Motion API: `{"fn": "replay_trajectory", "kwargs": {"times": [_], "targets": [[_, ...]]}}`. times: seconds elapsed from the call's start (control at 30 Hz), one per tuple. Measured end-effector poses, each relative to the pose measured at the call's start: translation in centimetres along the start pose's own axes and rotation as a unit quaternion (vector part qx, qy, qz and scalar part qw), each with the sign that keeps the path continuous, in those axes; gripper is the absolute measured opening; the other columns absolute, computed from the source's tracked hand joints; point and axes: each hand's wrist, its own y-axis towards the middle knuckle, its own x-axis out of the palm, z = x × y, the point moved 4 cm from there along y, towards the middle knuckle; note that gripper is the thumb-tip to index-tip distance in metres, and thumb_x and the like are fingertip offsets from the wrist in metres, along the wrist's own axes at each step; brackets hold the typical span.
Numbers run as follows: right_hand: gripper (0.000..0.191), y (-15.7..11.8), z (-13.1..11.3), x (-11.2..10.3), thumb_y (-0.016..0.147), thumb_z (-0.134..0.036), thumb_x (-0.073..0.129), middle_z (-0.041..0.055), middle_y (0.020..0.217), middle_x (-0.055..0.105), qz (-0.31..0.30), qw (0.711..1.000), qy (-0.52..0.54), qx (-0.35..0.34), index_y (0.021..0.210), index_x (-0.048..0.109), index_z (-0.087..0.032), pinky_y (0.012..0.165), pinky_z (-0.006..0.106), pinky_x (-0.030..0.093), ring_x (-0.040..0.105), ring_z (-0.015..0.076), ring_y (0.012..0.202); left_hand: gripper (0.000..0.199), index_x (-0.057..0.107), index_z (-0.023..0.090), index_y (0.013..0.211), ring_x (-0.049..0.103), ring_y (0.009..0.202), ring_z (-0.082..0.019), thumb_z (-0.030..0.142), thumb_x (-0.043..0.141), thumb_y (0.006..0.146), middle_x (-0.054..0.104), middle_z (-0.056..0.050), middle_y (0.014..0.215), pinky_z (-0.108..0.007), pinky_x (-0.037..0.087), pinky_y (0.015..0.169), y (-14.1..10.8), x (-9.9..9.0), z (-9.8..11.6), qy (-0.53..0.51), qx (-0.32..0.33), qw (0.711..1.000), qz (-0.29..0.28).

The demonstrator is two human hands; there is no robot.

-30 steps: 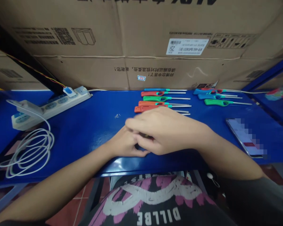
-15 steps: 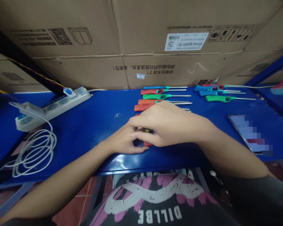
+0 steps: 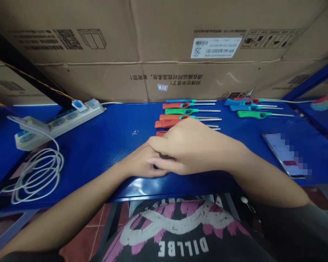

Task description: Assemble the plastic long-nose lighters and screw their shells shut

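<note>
My right fingers (image 3: 168, 166) pinch a dark thing (image 3: 165, 156). I can't tell if my left fingers (image 3: 157, 173) grip. Lighters (image 3: 171, 111) lie at one o'clock.

A cardboard box (image 3: 98, 83) stands behind a power strip (image 3: 64, 121) and phone (image 3: 282, 153).

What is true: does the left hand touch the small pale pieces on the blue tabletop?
Apart. The head view shows a strip of blue tabletop between the left hand and the small pale pieces.
</note>
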Motion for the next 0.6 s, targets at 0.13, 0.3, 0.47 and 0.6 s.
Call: {"fn": "replay_trajectory", "kwargs": {"times": [0.13, 0.3, 0.47, 0.6], "targets": [[0.021, 0.0, 0.3, -0.1, 0.091, -0.027, 0.052, 0.0052, 0.092, 0.065, 0.018, 0.999, 0.031, -0.016, 0.107, 0.060, -0.016, 0.054, 0.029, 0.021, 0.045, 0.0144, 0.065, 0.023, 0.068, 0.019, 0.104, 0.066, 0.109, -0.030, 0.031, 0.065, 0.084, 0.073, -0.009, 0.108, -0.045, 0.056, 0.093, -0.1, 0.0, 0.2, 0.005, 0.032, 0.999, -0.008], [0.020, 0.1, 0.9, -0.1, 0.094, -0.029, 0.048, 0.0034, 0.075, 0.062, 0.028, 0.999, -0.005, -0.020, 0.088, 0.064, -0.019, 0.058, 0.031, 0.023, 0.050, 0.0176, 0.070, 0.020, 0.070, 0.020, 0.097, 0.067, 0.104, -0.029, 0.037, 0.068, 0.085, 0.073, -0.009, 0.103, -0.045, 0.057, 0.092, -0.3, 0.2, -0.1, 0.013, 0.019, 1.000, -0.004], [0.028, 0.0, 1.1, -0.4, 0.094, -0.033, 0.048, 0.0044, 0.074, 0.064, 0.026, 1.000, 0.001, 0.008, 0.078, 0.065, -0.018, 0.059, 0.031, 0.023, 0.049, 0.0166, 0.066, 0.031, 0.068, 0.018, 0.113, 0.064, 0.115, -0.032, 0.035, 0.067, 0.087, 0.070, -0.013, 0.120, -0.048, 0.055, 0.099, -0.3, 0.2, 0.1, 0.011, 0.037, 0.999, -0.006], [0.030, 0.0, 1.2, -0.5, 0.099, -0.027, 0.040, 0.0056, 0.080, 0.068, 0.016, 0.999, -0.023, 0.027, 0.095, 0.069, -0.017, 0.058, 0.031, 0.020, 0.050, 0.0163, 0.065, 0.033, 0.066, 0.019, 0.120, 0.061, 0.122, -0.032, 0.035, 0.066, 0.091, 0.069, -0.013, 0.124, -0.048, 0.054, 0.100, -0.1, 0.0, 0.5, 0.007, 0.050, 0.999, -0.002]]}}
